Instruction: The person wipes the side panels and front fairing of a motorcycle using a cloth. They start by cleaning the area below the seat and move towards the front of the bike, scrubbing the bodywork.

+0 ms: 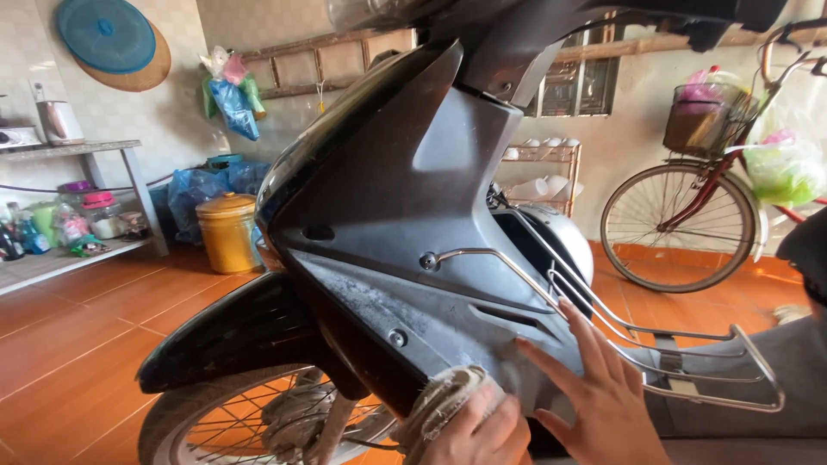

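Note:
A black and grey motorbike (405, 198) fills the middle of the view, its dusty grey side panel (465, 319) facing me. My left hand (478, 430) is closed on a grubby grey cloth (444, 400) pressed against the lower edge of the panel. My right hand (599, 396) lies flat with fingers spread on the panel just to the right of the cloth. A chrome wire rack (689, 362) runs along the bike's leg area by my right hand. The front wheel (250, 422) and black mudguard (224, 336) are at lower left.
A bicycle (689, 215) with a front basket of bags stands at the right by the wall. A yellow lidded pot (228, 232) and blue bags sit on the orange tiled floor. Shelves with jars (69, 232) are at the left; a cup rack (547, 176) stands behind the motorbike.

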